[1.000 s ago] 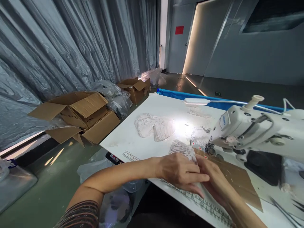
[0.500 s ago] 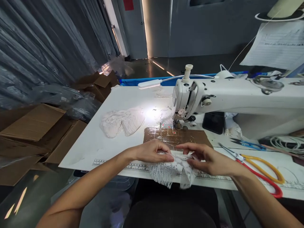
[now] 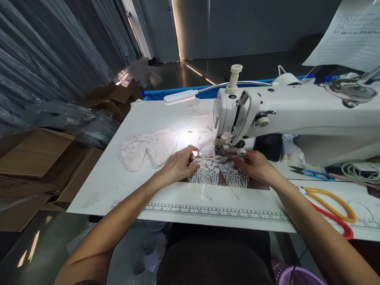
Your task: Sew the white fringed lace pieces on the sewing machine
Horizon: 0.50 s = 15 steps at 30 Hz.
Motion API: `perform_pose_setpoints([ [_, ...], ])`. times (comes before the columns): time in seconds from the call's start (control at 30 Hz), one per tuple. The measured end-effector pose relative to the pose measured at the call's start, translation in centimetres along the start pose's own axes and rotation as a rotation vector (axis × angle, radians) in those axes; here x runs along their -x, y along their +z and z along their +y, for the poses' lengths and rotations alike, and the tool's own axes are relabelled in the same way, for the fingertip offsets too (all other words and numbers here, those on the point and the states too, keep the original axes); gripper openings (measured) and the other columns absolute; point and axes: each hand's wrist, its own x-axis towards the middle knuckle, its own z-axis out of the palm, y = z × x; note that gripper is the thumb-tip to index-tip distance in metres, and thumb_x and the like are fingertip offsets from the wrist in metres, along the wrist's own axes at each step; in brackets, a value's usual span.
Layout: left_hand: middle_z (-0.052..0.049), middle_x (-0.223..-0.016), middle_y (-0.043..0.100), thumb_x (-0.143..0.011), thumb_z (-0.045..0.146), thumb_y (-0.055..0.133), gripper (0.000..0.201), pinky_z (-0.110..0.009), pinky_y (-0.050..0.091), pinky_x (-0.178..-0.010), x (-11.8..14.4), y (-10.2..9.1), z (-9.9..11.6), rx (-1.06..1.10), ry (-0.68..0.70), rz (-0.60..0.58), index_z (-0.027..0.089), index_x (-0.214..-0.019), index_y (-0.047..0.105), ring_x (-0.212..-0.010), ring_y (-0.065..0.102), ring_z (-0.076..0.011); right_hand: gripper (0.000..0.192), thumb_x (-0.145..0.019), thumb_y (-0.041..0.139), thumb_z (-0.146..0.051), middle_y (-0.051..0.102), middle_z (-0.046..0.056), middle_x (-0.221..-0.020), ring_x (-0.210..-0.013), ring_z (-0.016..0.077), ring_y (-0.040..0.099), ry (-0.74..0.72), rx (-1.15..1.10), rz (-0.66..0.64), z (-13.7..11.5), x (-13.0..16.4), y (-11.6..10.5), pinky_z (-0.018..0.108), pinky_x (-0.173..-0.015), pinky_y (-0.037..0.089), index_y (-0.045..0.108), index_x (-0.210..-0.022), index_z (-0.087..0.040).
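Observation:
A strip of white fringed lace (image 3: 208,172) lies stretched in front of the needle area of a white sewing machine (image 3: 273,107). My left hand (image 3: 182,164) pinches the lace at its left end. At the other end my right hand (image 3: 255,165) grips its upper edge, close below the presser foot. The fringe hangs toward me over a brown taped plate (image 3: 258,184), most of which the lace and hands cover. More white lace pieces (image 3: 148,149) lie on the table to the left of my left hand.
Orange-and-red scissors (image 3: 332,206) and blue snips (image 3: 313,173) lie at the right. A lit lamp (image 3: 181,97) hangs over the white table (image 3: 118,182), whose front edge bears a printed ruler (image 3: 225,211). Cardboard boxes (image 3: 32,158) stand on the left; a purple basket (image 3: 299,275) is below.
Both hands have moved forward from the table's front edge to the machine, carrying the lace. It is now spread flat between them below the presser foot. The view has shifted slightly.

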Motion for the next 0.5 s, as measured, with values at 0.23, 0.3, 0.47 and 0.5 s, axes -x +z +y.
perform_pose_setpoints([
  [0.23, -0.013, -0.134, 0.058, -0.099, 0.035, 0.05, 0.033, -0.044, 0.053, -0.089, -0.2, 2.6, 0.4, -0.186, 0.552, 0.076, 0.017, -0.126, 0.056, -0.11, 0.062, -0.025, 0.027, -0.08, 0.056, -0.046, 0.063, 0.001, -0.064, -0.061, 0.0203, 0.056, -0.004, 0.106, -0.049, -0.3, 0.6, -1.1, 0.031, -0.057, 0.038, 0.067, -0.085, -0.023],
  [0.3, -0.014, -0.136, 0.059, -0.098, 0.038, 0.053, 0.037, -0.048, 0.05, -0.096, 0.2, 3.0, 0.7, -0.217, 0.674, -0.023, 0.015, -0.128, 0.056, -0.117, 0.06, -0.0279, 0.025, -0.078, 0.06, -0.044, 0.065, 0.001, -0.066, -0.062, 0.0204, 0.057, 0.0, 0.138, -0.076, 0.0, 0.8, -1.2, 0.031, -0.058, 0.039, 0.067, -0.088, -0.022],
  [0.47, -0.018, -0.133, 0.06, -0.098, 0.041, 0.054, 0.041, -0.05, 0.049, -0.096, 1.3, 3.4, 0.8, -0.287, 0.66, -0.003, 0.011, -0.125, 0.058, -0.116, 0.061, -0.0313, 0.025, -0.08, 0.062, -0.042, 0.068, 0.002, -0.074, -0.067, 0.0199, 0.06, 0.026, 0.0, -0.054, 1.0, 1.1, -0.9, 0.031, -0.059, 0.042, 0.07, -0.092, -0.021],
  [0.5, -0.018, -0.134, 0.059, -0.099, 0.042, 0.054, 0.042, -0.05, 0.049, -0.097, 1.3, 3.4, 0.7, -0.294, 0.644, 0.011, 0.011, -0.126, 0.058, -0.118, 0.06, -0.0317, 0.026, -0.08, 0.063, -0.044, 0.068, 0.002, -0.074, -0.066, 0.0194, 0.06, 0.027, -0.064, -0.044, 1.1, 1.2, -0.8, 0.031, -0.058, 0.042, 0.069, -0.091, -0.021],
])
